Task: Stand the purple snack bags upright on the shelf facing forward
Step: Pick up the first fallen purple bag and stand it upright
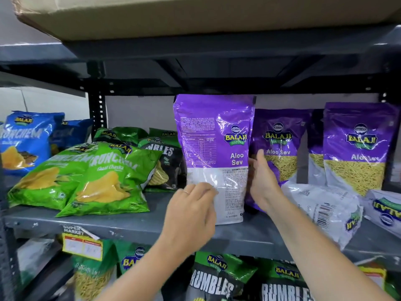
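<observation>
The purple snack bag stands upright at the centre of the frame on the grey shelf, its back panel with fine print turned toward the camera. The left hand is at its lower left edge, slightly blurred, fingers curled against the white lower panel; whether they pinch it I cannot tell. The right hand presses flat on the bag's right edge, fingers together and pointing up. Just behind to the right, two more purple bags stand upright with their fronts showing. In front of them, at the right of the frame, two white-backed bags lie flat. To the left of the centre lie green chip bags, with a blue bag at the far left.
</observation>
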`<state>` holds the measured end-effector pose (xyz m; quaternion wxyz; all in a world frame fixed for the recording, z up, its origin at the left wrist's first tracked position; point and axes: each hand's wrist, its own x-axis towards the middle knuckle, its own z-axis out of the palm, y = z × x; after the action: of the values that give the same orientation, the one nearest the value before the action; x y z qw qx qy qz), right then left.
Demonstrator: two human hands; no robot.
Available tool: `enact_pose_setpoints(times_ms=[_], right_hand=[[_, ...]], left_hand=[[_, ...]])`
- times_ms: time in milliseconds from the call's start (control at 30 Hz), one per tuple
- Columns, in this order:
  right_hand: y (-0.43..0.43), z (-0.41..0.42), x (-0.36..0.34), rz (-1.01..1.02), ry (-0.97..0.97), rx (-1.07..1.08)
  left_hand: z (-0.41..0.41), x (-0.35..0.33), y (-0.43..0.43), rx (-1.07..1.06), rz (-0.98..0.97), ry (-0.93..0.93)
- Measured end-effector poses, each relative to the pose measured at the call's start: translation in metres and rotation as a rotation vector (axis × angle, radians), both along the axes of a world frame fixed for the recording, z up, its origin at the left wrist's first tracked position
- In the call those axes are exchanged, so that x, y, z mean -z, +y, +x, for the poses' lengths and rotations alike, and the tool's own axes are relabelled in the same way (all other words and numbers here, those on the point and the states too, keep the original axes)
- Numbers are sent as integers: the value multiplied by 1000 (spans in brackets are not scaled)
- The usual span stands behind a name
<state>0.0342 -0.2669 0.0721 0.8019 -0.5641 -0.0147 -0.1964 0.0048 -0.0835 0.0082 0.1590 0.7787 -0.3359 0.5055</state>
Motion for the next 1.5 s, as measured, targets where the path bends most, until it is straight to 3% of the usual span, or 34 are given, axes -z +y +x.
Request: enact_pose_setpoints(times_ms=[167, 300, 467, 567, 700, 867, 1133, 1267, 1300, 1367, 1433, 1500], right_hand=[[-2, 5, 2, -6, 127, 11], [-11, 0, 7, -182, 100, 12], [-13, -9, 10, -233, 89, -72], [-18, -13, 14, -412, 159, -145], [-10, -15, 21, -574, 156, -204], [-7, -19, 25, -690, 78, -135], [2, -30, 37, -682, 16, 83], [3, -37, 32, -771, 64, 127], [1, -41, 26, -822, 64, 149], [-13, -51, 4, -865, 31, 234], [-43, -57, -24, -845, -35, 396], [-78, -54, -45, -932, 6, 604]], left_hand=[[-14, 3, -15, -21, -181, 314], [-21, -4, -14, 70, -235, 431], [-25, -14, -20, 134, -315, 601], [-18, -24, -25, 295, -578, 810], [10, -28, -17, 552, -783, 930], [44, -33, 12, 846, -664, 1190], [70, -18, 23, 966, -784, 1228], [52, -24, 15, 973, -917, 1110], [43, -26, 11, 930, -1000, 988], [18, -28, 1, 710, -1095, 565], [-11, -30, -16, 541, -897, 113], [-33, -29, -41, 631, -567, -65]])
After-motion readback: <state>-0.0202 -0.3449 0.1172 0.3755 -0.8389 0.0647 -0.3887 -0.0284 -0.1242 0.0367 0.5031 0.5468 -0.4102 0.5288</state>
